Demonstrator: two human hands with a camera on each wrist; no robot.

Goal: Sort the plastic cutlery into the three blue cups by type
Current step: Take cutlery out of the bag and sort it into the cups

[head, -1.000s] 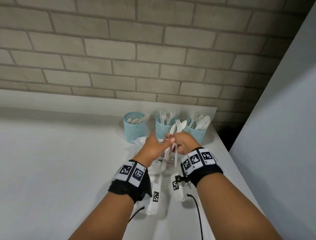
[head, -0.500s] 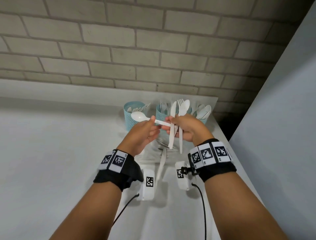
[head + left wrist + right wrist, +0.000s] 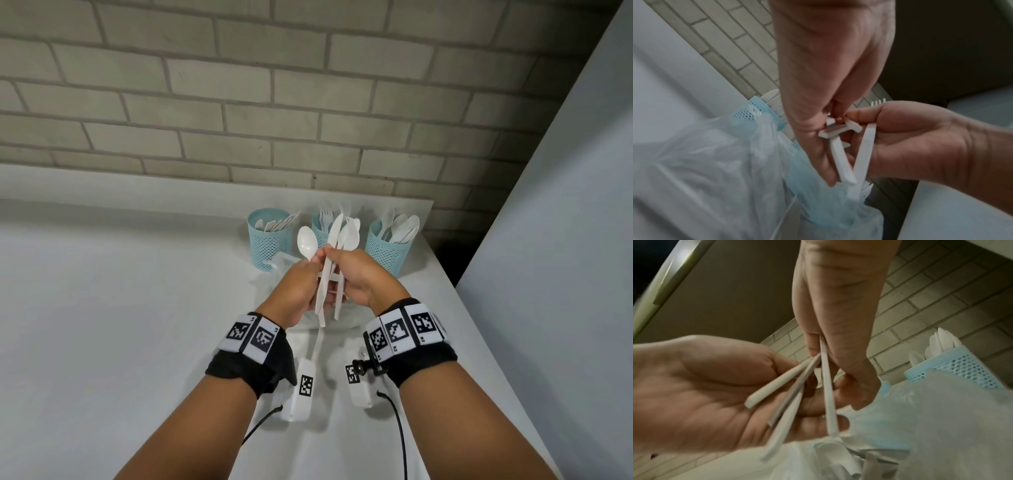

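Risk of a drop is highest now: the right hand (image 3: 356, 277) pinches a fanned bundle of a knife (image 3: 331, 240), fork and spoon by the handles, while the left hand (image 3: 301, 287) pinches a single spoon (image 3: 306, 244) whose handle crosses that bundle; pulling it free could drag a neighbour loose. A misfile is also possible. Left cup (image 3: 269, 245) appears to hold knives, middle cup (image 3: 322, 233) forks, right cup (image 3: 388, 251) spoons. Unsorted cutlery lies in the plastic bag (image 3: 931, 426) below the hands.
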